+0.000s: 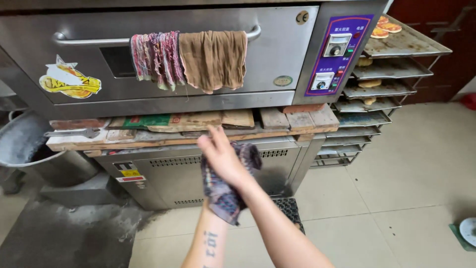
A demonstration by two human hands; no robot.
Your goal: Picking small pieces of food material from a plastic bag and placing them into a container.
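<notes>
My right hand is raised in front of the oven's base, fingers stretched out and slightly apart, its palm pressed against a dark patterned cloth. The cloth hangs down over my left hand, which is hidden inside it; only the left wrist and tattooed forearm show below. My right forearm crosses in front of the cloth from the lower right.
A steel oven door has a striped rag and a brown rag hung on its handle. A purple control panel is beside it. Planks and bricks lie beneath. A tray rack with flatbreads stands right, a metal basin left, a black mat on the floor.
</notes>
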